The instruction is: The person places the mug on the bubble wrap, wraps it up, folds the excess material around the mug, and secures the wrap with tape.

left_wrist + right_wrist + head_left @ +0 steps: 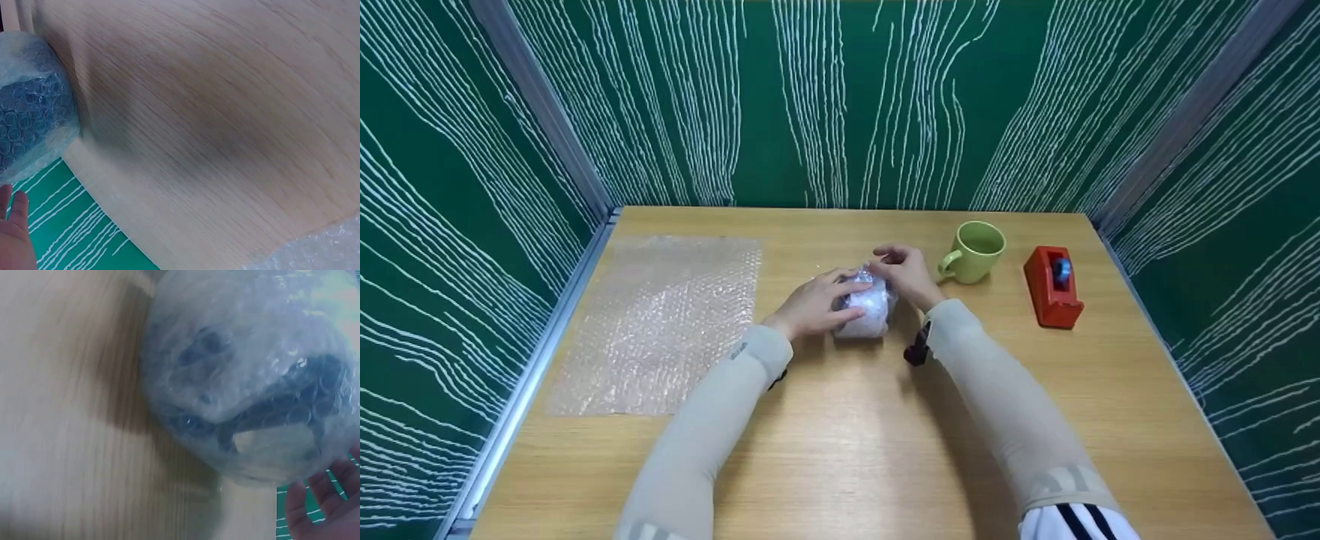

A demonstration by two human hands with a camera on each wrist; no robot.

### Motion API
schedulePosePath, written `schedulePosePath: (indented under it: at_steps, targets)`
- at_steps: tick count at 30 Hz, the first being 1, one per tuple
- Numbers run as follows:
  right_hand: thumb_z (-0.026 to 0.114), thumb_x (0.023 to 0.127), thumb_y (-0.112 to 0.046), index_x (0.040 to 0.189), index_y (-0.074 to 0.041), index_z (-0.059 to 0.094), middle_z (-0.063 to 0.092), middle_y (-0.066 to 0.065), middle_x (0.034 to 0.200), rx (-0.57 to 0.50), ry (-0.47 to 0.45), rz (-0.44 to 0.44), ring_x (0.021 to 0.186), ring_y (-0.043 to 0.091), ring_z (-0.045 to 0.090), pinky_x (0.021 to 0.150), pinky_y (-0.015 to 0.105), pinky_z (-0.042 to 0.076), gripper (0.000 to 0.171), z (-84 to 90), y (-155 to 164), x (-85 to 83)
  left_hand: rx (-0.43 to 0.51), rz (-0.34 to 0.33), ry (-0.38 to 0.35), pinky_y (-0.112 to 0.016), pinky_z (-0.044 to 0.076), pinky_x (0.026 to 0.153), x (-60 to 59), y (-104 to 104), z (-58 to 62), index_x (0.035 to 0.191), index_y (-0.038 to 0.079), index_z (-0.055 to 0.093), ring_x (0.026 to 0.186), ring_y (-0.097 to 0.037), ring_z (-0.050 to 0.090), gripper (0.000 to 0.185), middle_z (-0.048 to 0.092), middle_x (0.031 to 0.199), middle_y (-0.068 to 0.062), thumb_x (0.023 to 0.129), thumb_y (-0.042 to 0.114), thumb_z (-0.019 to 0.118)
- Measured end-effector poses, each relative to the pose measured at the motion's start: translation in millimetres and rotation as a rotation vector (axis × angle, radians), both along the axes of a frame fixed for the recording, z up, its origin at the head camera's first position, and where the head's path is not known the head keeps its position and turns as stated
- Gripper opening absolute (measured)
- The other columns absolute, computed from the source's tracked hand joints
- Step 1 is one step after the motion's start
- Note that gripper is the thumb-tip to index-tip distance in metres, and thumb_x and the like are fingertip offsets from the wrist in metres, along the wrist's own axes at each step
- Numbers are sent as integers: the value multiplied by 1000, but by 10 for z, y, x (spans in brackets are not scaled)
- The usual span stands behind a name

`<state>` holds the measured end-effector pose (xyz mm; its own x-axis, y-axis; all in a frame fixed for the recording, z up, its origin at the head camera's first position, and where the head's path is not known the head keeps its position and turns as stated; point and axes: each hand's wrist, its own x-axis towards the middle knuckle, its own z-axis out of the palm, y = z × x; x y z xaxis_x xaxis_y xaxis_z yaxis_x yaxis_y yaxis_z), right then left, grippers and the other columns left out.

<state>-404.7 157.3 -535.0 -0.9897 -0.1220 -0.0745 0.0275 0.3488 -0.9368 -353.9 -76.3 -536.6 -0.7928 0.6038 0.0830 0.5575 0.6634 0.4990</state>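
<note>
A rounded bundle in clear bubble wrap [868, 309] stands on the table between the two hands. Something dark bluish shows through its layers [247, 382], but its kind is hard to tell. My left hand [815, 304] holds the bundle from the left, fingers spread over its side and top. At its upper right edge, my right hand [911, 276] pinches the wrap with thumb and forefinger. The left wrist view shows the bundle [36, 107] at the left border, with fingertips [18, 211] below it. What the right fingertips grip is partly hidden.
A flat sheet of bubble wrap [667, 322] lies on the left of the wooden table [840, 450]. To the right stand a green mug [976, 253] and a red tape dispenser [1051, 289] with a blue roll. Green walls [870, 97] with white lines enclose the back and sides.
</note>
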Motion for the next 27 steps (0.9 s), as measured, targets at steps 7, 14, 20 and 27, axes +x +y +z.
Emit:
schedulePosePath:
  at_steps: [7, 14, 20, 27]
  targets:
    - [78, 99, -28, 137, -4, 69, 63, 14, 122, 15, -73, -58, 107, 24, 60, 86, 32, 54, 45, 36, -43, -27, -6, 6, -24, -59, 33, 132, 4, 6, 9, 162, 35, 52, 162, -34, 37, 62, 38, 176, -5, 107, 61, 59]
    - [71, 106, -21, 134, -3, 74, 69, 18, 125, -12, -29, 46, 108, 23, 63, 86, 28, 57, 34, -1, -20, -51, -11, -7, 4, -58, 34, 131, 14, -8, 17, 162, 31, 54, 161, -34, 39, 61, 41, 174, -5, 107, 58, 60]
    - [73, 105, -25, 124, -4, 80, 77, 16, 128, 16, 26, 104, 115, 23, 68, 94, 27, 55, 29, -36, 45, -21, -6, -7, 12, -58, 33, 132, 16, -3, -7, 162, 31, 52, 161, -34, 38, 62, 40, 175, -5, 107, 58, 60]
    - [72, 104, -27, 131, -3, 76, 74, 19, 136, 39, 22, 158, 123, 29, 68, 99, 31, 57, 36, -37, 79, 28, 5, -1, 8, -57, 34, 131, 15, -11, -10, 163, 32, 52, 162, -33, 38, 63, 38, 176, -6, 107, 58, 60]
